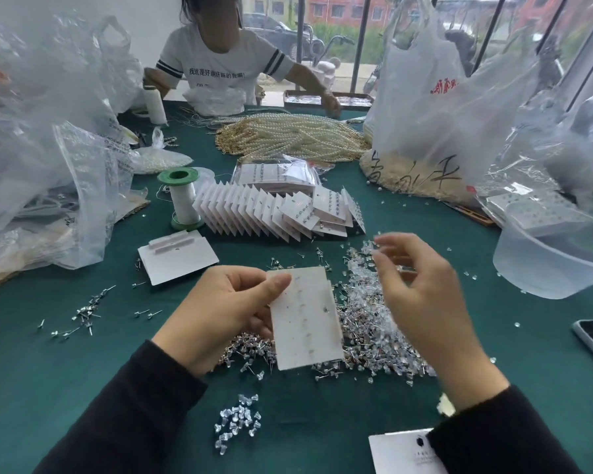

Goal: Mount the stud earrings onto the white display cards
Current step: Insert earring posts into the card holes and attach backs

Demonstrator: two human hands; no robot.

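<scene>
Nearest: loose cluster of clear, rubbery earring backs [237, 422] on dark green felt table cover [83, 371]; printed white card corner [401, 453] at near right. Mid-scene: left hand [226, 313] curled round a matte white rectangular display card [305, 323], thumb [274, 285] on its face, card raised above a glittering heap of metal stud earrings [367, 336] mixed with clear backs. Right hand [421, 302] just right of the card, blurred, fingers half-curled; grip not determinable. Further left: blank cards [177, 258], green-flanged thread spool [182, 200]. Beyond: fanned row of filled cards [254, 210], pearl strands [288, 135], translucent tub [555, 261] at right, crinkled plastic bags [435, 97], seated person [220, 63], windows [339, 22].
</scene>
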